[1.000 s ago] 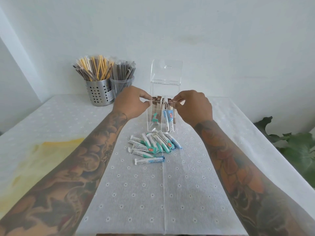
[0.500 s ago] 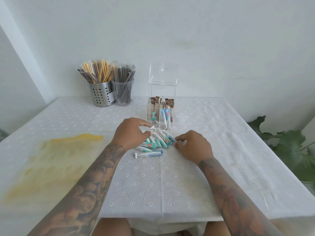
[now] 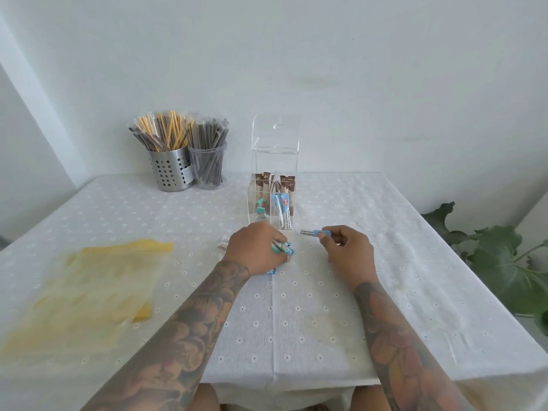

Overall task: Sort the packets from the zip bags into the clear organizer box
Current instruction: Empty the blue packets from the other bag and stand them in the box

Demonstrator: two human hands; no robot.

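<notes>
Both forearms are bare and sleeveless, covered in dense tattoos (floral-looking shapes); no rings or watch visible.

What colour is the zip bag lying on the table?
Translucent yellow zip bag, seen in the head view.

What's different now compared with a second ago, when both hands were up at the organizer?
Both hands came down from the clear organizer box to the loose packets in front of it. The left hand now grips a bunch of teal packets, covering most of the pile; the right hand pinches one blue packet. The box, yellow zip bag and straw holders stayed put.
</notes>
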